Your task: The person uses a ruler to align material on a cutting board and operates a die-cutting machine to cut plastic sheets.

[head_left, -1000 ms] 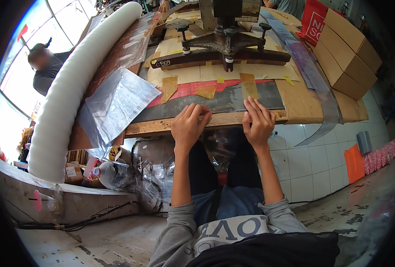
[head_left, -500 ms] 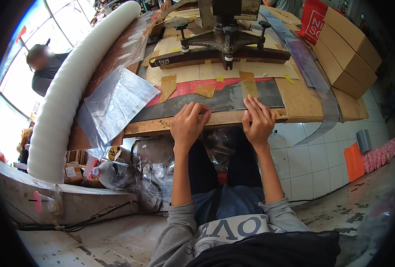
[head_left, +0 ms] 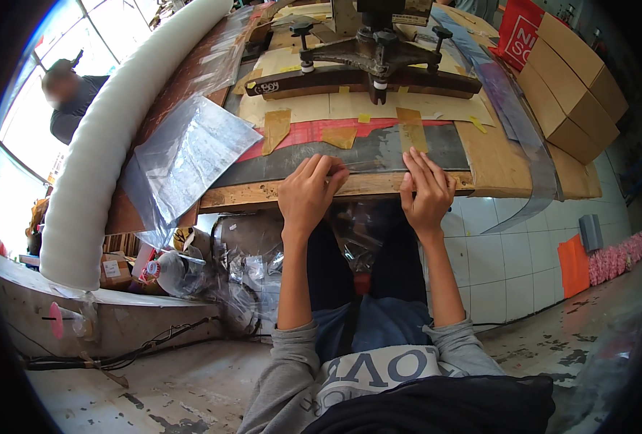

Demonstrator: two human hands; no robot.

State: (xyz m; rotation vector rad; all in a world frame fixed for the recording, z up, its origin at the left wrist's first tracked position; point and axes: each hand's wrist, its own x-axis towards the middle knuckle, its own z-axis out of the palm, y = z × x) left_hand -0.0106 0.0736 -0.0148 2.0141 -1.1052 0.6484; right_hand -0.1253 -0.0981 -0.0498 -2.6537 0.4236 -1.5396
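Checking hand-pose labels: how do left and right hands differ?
The left hand has curled fingers; the right hand has straighter ones pointing forward. The right hand is by the brown tape strip; the left hand is well left of it. Both are bare, at the wooden front edge.

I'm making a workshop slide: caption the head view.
Left hand and right hand at the wooden table edge, facing a dark bar.
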